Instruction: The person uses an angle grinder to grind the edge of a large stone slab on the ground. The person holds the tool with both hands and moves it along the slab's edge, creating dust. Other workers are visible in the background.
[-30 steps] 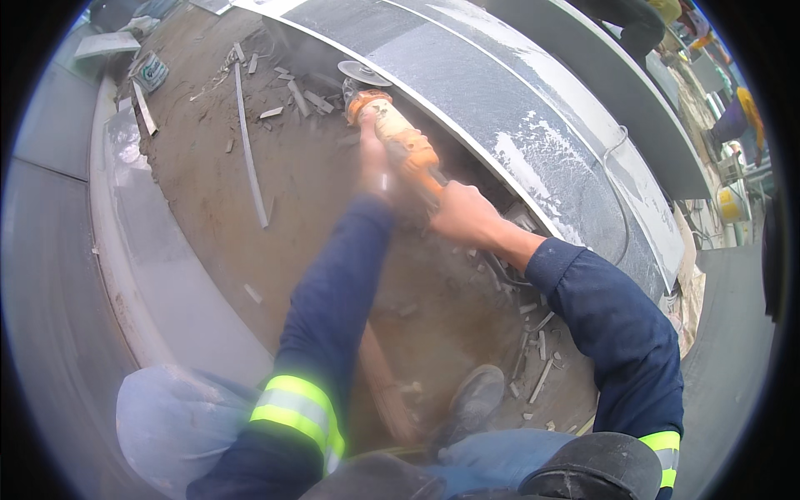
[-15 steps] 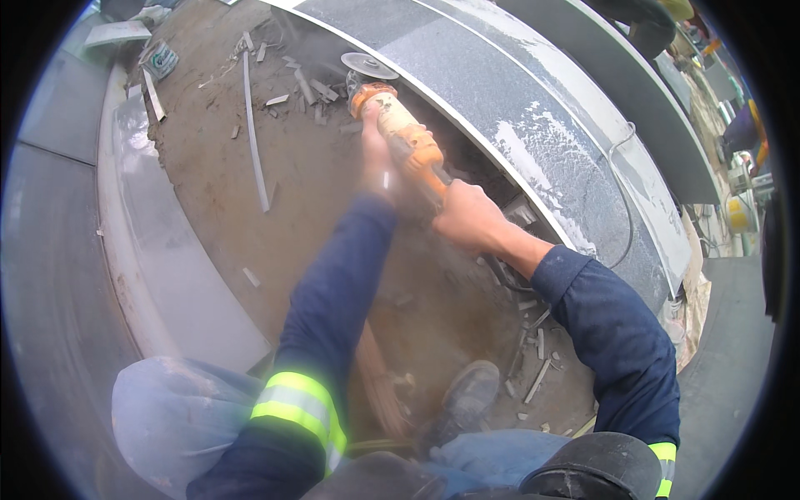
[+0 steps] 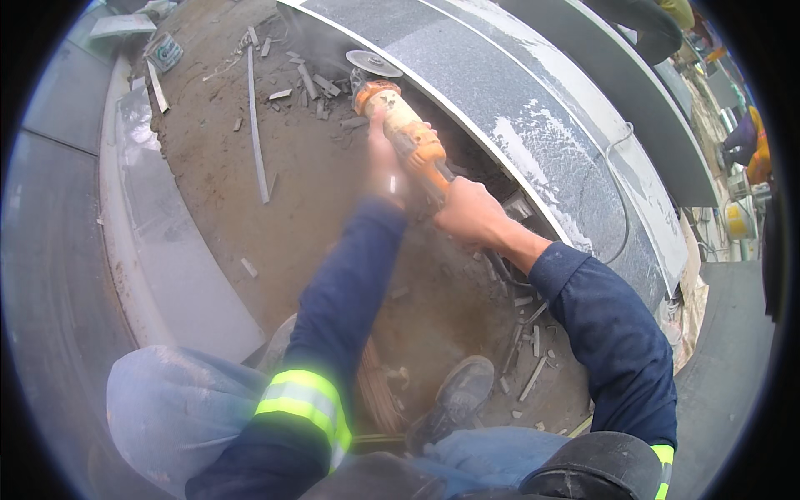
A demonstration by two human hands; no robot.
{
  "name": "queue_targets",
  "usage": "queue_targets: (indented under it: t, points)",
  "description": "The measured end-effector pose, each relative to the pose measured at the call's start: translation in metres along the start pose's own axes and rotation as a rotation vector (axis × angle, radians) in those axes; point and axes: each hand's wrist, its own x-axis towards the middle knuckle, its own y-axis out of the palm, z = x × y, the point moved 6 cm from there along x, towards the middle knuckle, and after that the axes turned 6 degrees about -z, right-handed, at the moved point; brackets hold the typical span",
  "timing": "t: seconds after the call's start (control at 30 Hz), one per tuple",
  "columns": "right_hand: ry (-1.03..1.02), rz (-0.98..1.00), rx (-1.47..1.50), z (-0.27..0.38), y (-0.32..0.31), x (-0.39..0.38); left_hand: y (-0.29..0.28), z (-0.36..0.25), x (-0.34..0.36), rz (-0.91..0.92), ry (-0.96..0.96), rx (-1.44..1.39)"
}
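Note:
An orange angle grinder slants across the upper middle, held in both hands. My right hand wraps round its rear handle. My left hand is closed on the body close behind the head, its fingers partly hidden by the tool. The grinder's round disc lies along the near white edge of a large grey stone slab; whether it touches the edge I cannot tell. Patches of white dust cover the slab's top. A dark cord runs from below my right hand.
Cut strips and stone offcuts litter the dusty ground. One long thin strip lies left of the grinder. A pale slab and a bucket are at the left. Another person is at the upper right. A cable loops over the slab.
The grinder and both hands have shifted slightly right in the picture. The dust haze around my left arm has thinned, and the scene has moved a little with the camera.

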Motion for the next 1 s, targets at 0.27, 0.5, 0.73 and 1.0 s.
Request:
queue_targets:
  t: [0.27,0.5,0.73,1.0]
  points:
    - [0.027,-0.029,0.026,-0.012,0.002,-0.014,0.001,0.012,-0.009,-0.011,-0.012,0.014]
    - [-0.009,-0.013,0.031,-0.009,0.001,-0.006,0.005,0.006,-0.006,0.019,-0.030,0.026]
    - [-0.014,-0.005,0.046,-0.002,0.000,0.005,0.004,-0.001,0.003,0.020,-0.028,0.038]
    - [-0.005,-0.012,0.015,-0.001,0.000,0.017,0.000,-0.003,0.021,0.032,-0.040,0.024]
